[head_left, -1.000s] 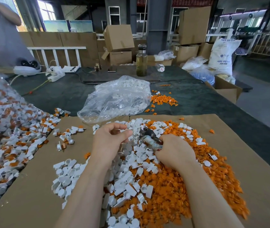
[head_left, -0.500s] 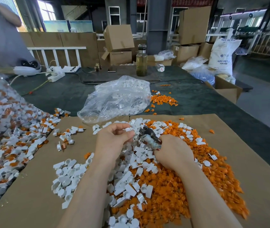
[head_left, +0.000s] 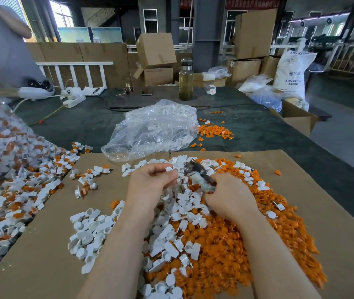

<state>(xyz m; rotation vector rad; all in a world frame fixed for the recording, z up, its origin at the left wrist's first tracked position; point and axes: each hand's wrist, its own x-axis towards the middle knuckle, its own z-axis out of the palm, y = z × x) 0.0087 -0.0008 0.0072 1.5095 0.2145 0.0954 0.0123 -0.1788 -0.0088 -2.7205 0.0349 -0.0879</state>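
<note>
My left hand [head_left: 150, 182] pinches a small white plastic piece [head_left: 168, 168] between thumb and fingers, just left of a dark metal pliers-like tool [head_left: 196, 172]. My right hand [head_left: 230, 195] grips that tool by its handle, jaws pointing up and left towards the white piece. Both hands hover over a mixed heap of white plastic parts [head_left: 171, 212] and orange plastic parts [head_left: 225, 244] on a sheet of brown cardboard [head_left: 42, 244].
A clear plastic bag [head_left: 154, 130] of white parts lies beyond the cardboard. Assembled white-and-orange parts [head_left: 10, 190] pile up at the left beside another clear bag. A small orange heap [head_left: 213, 130], a glass bottle [head_left: 186, 83], cardboard boxes and a person [head_left: 1, 44] stand farther back.
My left hand has shifted slightly right, bringing the white piece closer to the tool's jaws. My right hand and the tool have stayed almost in place.
</note>
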